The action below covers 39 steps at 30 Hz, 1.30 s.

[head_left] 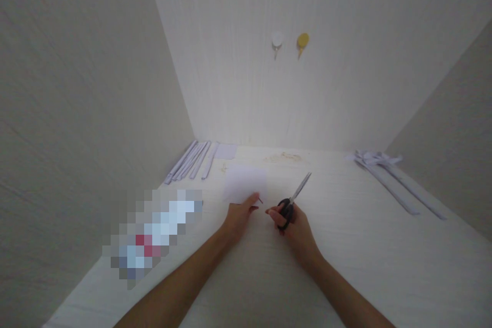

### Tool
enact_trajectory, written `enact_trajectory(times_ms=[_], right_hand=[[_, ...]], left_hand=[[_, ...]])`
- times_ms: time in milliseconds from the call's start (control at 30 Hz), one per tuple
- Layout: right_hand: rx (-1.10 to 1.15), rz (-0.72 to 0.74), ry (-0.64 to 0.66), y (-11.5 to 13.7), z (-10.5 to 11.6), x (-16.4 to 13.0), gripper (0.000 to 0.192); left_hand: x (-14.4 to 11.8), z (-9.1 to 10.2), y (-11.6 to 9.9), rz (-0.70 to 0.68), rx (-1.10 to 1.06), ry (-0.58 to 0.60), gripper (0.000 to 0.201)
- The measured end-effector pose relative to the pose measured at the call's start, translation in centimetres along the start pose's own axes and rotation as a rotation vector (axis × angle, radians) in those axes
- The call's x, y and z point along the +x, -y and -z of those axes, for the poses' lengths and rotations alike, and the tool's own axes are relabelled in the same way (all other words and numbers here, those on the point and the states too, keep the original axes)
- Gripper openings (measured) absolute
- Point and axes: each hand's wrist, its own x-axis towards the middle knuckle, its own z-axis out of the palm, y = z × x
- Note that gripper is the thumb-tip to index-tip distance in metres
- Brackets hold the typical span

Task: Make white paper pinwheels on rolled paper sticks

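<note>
As your head camera looks down at the pale table (346, 266), your left hand (238, 218) lies on the near edge of a white sheet of paper (246, 183), fingers stretched forward and mostly flat, with the fingertips on the paper's lower right corner. Whether you pinch the sheet or only press it down cannot be told from here. The paper lies flat on the table, just beyond your left hand and near the middle of the surface.

Your right hand (294, 225) is curled around the black handles of a pair of scissors (294, 199), fingers closed through the loops. The blades point away from you and to the right, shut or nearly so, resting low over the table just to the right of the paper and apart from it.

At the far left, against the wall, lies a row of folded paper strips (192, 160) with a small flat piece beside them. On the far right lies another bundle of long strips (395, 182). A blurred patch covers something on the table to the left of your left arm. On the back wall hang a white hook (277, 41) and a yellow hook (302, 42), side by side.
</note>
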Motion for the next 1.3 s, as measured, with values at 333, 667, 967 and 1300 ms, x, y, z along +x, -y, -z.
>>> enact_trajectory(times_ms=[333, 667, 967, 1300], right_hand=[[0.050, 0.081, -0.036, 0.4, 0.0, -0.1, 0.021], [-0.024, 0.105, -0.110, -0.5, 0.2, 0.5, 0.024], [0.103, 0.117, -0.372, -0.4, 1.3, 0.9, 0.023], [0.138, 0.174, -0.402, -0.1, 1.4, 0.8, 0.025]], left_hand=[[-1.8, -0.3, -0.6, -0.075, 0.228, 0.181, 0.023], [1.5, 1.2, -0.5, -0.015, -0.217, 0.104, 0.016], [0.7, 0.8, -0.6, 0.058, -0.224, 0.292, 0.018], [-0.4, 0.5, -0.1, 0.005, 0.119, 0.421, 0.013]])
